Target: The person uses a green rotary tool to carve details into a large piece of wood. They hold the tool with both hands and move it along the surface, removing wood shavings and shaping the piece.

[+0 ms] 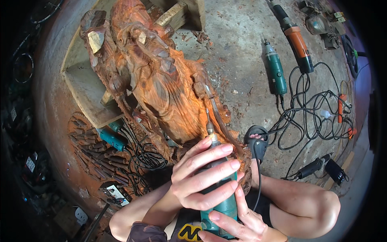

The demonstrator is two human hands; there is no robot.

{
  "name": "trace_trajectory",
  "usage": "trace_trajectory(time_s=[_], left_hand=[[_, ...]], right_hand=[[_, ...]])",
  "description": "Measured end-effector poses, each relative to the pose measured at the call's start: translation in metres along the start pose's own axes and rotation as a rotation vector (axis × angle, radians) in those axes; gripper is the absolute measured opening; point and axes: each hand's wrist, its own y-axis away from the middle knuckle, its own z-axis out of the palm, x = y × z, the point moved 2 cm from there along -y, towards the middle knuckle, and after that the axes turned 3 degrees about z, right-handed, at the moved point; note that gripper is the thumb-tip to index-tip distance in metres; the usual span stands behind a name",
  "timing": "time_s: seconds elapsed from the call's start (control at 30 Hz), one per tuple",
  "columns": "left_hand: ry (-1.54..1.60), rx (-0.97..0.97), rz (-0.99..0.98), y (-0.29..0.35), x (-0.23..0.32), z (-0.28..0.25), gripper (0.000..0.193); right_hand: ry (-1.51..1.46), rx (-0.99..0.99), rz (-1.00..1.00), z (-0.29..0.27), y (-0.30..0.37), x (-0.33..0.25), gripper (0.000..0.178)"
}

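A large reddish-brown wood carving (161, 90) with a sculpted, grained surface stretches away from my lap. Both my hands are wrapped round a green die grinder (229, 207), its bit pointing away from me. My left hand (203, 173) closes over the front of its body, near the collar. Lower down, the fingers of my right hand (244, 226) grip the rear end. The thin bit (209, 117) reaches a groove beside a raised ridge on the carving's right side; whether it touches the wood I cannot tell.
A wooden stand (86, 90) is under the carving. At right lie another green grinder (276, 72), an orange power tool (299, 46) and tangled black cords (298, 109). Left are a teal tool (113, 140) and many rod-like pieces (94, 155). My sandalled foot (257, 141) is right of the carving.
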Motion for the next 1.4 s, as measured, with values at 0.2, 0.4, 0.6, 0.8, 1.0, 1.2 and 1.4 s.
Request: trace_trajectory(time_s=[0.2, 0.4, 0.6, 0.8, 1.0, 1.2, 1.4], left_hand=[[-0.056, -0.052, 0.047, -0.002, -0.003, -0.009, 0.029], [-0.015, -0.017, -0.050, -0.005, -0.003, -0.009, 0.025], [-0.014, 0.010, -0.066, -0.004, -0.004, -0.009, 0.030], [-0.051, 0.076, -0.063, -0.006, -0.005, -0.005, 0.039], [0.006, 0.011, -0.054, -0.006, -0.011, -0.008, 0.039], [-0.017, 0.043, -0.098, -0.008, -0.004, -0.005, 0.038], [0.001, 0.013, -0.100, -0.011, -0.005, -0.006, 0.032]], right_hand=[[0.024, 0.004, -0.009, 0.008, -0.002, -0.001, 0.039], [0.037, 0.007, 0.019, 0.012, -0.006, -0.001, 0.039], [0.021, -0.094, 0.128, -0.042, -0.011, 0.015, 0.040], [0.004, -0.161, 0.122, -0.047, -0.015, 0.016, 0.040], [0.110, -0.141, 0.079, -0.031, -0.017, 0.006, 0.041], [0.282, -0.127, 0.012, -0.011, -0.014, -0.007, 0.041], [0.436, -0.164, 0.018, -0.003, -0.017, -0.017, 0.042]])
